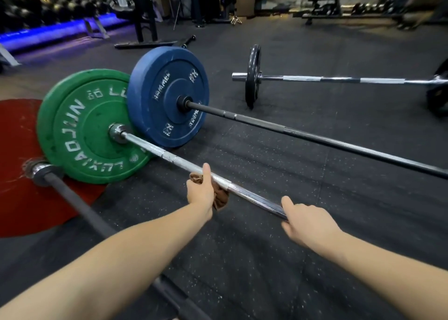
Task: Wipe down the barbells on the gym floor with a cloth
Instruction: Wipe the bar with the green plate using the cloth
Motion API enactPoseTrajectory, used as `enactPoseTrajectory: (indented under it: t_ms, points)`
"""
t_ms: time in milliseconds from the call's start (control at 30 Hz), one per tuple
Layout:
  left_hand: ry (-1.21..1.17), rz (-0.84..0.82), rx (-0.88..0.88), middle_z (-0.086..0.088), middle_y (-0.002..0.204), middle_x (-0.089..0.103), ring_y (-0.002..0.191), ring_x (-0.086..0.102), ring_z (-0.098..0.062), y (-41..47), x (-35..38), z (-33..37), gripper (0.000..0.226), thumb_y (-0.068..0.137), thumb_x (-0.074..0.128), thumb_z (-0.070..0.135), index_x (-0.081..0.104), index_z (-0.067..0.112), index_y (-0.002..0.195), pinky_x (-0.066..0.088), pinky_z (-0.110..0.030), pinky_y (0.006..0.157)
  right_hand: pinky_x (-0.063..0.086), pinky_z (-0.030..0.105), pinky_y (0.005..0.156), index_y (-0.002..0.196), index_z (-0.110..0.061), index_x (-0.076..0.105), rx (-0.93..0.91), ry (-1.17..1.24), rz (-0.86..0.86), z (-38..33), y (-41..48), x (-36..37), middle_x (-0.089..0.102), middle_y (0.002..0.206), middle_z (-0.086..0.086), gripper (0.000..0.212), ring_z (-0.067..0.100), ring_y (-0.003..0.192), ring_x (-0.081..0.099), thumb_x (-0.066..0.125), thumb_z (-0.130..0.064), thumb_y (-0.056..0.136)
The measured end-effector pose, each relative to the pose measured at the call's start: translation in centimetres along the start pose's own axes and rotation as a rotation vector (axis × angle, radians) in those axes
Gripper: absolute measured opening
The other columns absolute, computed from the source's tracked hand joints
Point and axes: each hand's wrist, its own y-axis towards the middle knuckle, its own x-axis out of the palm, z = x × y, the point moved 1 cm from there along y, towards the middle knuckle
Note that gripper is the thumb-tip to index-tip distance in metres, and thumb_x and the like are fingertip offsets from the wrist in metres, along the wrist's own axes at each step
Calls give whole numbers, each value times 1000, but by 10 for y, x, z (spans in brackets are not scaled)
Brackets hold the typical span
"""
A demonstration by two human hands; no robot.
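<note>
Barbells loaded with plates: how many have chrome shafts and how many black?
Chrome: 2, green-plate barbell and far small-plate barbell
Black: 2, blue-plate barbell and red-plate barbell
Total: 4

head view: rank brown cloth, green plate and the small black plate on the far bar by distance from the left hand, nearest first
1. Brown cloth: gripped in the left hand against the chrome bar.
2. Green plate: at that bar's end, off to the left.
3. Small black plate: on the far barbell, past the black bar, upper right.
</note>
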Motion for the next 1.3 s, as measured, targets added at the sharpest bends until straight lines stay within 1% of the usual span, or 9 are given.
enactPoseTrajectory:
  t_ms: [133, 300, 433, 633, 733, 833, 1033, 1167, 1300]
  points:
    - [7, -134, -25, 2, 115, 71, 104, 68, -21, -35, 21, -19, 76, 77, 67, 79, 56, 23, 127, 51, -46, 104, 43, 37, 62, 113, -18, 31, -13, 38, 11, 1, -1, -1, 56, 82, 1, 26, 32, 69, 53, 46, -38, 103]
    - [156, -361, -19, 3, 105, 75, 101, 70, -17, -83, 49, -60, 80, 71, 52, 92, 61, 24, 111, 52, -42, 103, 40, 36, 62, 115, -20, 35, -10, 27, 40, 0, -1, -4, 66, 94, 3, 27, 33, 72, 56, 44, -41, 102]
    - [171, -216, -17, 0, 117, 65, 106, 62, -21, -83, 51, -46, 71, 90, 44, 79, 52, 15, 121, 46, -37, 105, 40, 36, 60, 109, -20, 33, -12, 12, 57, 2, 2, -3, 67, 92, 3, 25, 33, 68, 53, 44, -41, 102]
    - [25, -76, 11, -5, 120, 64, 104, 62, -23, -30, 22, -5, 70, 93, 48, 74, 47, 14, 130, 49, -40, 96, 39, 36, 59, 105, -18, 33, -25, 11, 77, 7, 6, -2, 53, 76, 0, 25, 32, 65, 51, 45, -40, 102]
    - [32, -107, 26, 0, 123, 61, 106, 60, -20, -29, 22, -4, 72, 91, 54, 72, 42, 19, 139, 45, -36, 94, 40, 36, 60, 108, -17, 36, -33, 17, 80, 9, 8, -2, 58, 81, 2, 25, 32, 67, 52, 45, -40, 102]
    - [59, -259, 22, 1, 127, 66, 113, 64, -18, -44, 32, -19, 79, 83, 61, 77, 44, 25, 141, 46, -42, 109, 40, 35, 61, 107, -18, 35, -35, 20, 67, 11, 10, -1, 46, 72, -2, 24, 30, 67, 52, 45, -40, 102]
    - [126, -559, -44, -1, 117, 73, 107, 71, -16, -76, 50, -54, 64, 80, 70, 73, 47, 27, 118, 52, -43, 105, 41, 35, 63, 114, -19, 39, -7, 22, 57, 10, 12, -6, 67, 96, 4, 25, 30, 70, 52, 43, -41, 102]
    - [117, -461, -11, -3, 117, 68, 108, 68, -19, -72, 49, -44, 61, 82, 71, 70, 46, 25, 115, 52, -45, 106, 43, 36, 65, 115, -21, 35, -44, 20, 114, 10, 10, -4, 61, 109, 1, 27, 30, 86, 63, 45, -42, 101]
    - [108, -378, 6, -4, 117, 65, 108, 64, -19, -63, 42, -32, 63, 82, 70, 70, 44, 24, 117, 49, -44, 105, 48, 38, 76, 124, -17, 50, -144, -128, 316, 10, -6, -7, 50, 110, 4, 53, 26, 92, 55, 60, -58, 91]
